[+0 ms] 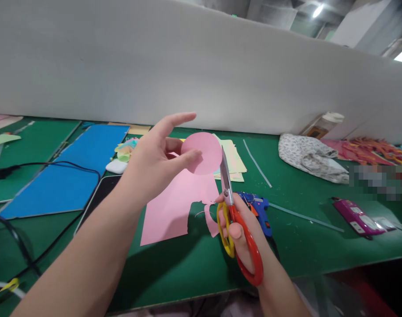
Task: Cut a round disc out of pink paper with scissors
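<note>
Between the thumb and fingers of my left hand (154,158) is a pink paper circle (207,152), held up above the table with the index finger stretched away from it. My right hand (239,226) grips a pair of scissors (228,180) with one red and one yellow handle. Their blades point up and stand right beside the circle's right edge; whether they touch the paper I cannot tell. Below lies a pink paper sheet (169,213) with a rounded cut-out, and a curled pink scrap (211,221) is next to it.
A blue glue gun (258,209) lies just behind my right hand. Pale yellow sheets (234,158), a blue board (68,176), a dark-screened tablet (97,200) and black cables are on the green table (303,240). Patterned cloth (310,156) and a purple device (358,216) sit right.
</note>
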`<state>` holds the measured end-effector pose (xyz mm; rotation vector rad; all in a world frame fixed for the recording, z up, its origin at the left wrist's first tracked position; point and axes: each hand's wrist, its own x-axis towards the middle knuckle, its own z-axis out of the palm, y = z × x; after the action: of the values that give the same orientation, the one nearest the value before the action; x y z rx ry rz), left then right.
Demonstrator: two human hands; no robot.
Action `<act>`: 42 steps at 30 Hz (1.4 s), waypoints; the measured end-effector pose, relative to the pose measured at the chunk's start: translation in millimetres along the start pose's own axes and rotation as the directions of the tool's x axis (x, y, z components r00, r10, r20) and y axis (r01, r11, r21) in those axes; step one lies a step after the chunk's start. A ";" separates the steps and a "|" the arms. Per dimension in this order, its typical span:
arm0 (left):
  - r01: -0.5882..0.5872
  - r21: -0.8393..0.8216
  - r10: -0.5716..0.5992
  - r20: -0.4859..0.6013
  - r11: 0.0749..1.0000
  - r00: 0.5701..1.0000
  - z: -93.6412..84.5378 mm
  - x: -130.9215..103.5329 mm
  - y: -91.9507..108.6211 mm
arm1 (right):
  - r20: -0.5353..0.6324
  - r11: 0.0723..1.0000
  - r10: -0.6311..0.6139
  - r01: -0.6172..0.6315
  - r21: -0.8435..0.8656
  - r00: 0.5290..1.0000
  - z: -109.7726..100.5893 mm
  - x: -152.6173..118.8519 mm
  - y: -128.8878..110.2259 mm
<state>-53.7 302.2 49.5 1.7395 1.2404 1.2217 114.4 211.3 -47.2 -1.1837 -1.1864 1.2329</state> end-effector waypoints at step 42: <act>0.013 -0.077 0.013 0.328 0.997 0.945 2.1 3.1 -23.2 | 0.020 0.996 -0.088 0.088 0.002 0.996 -2.9 8.6 11.0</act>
<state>-58.8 312.7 29.2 1.7967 0.9825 0.9187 116.8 219.9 -58.3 -1.1086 -1.2391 1.1816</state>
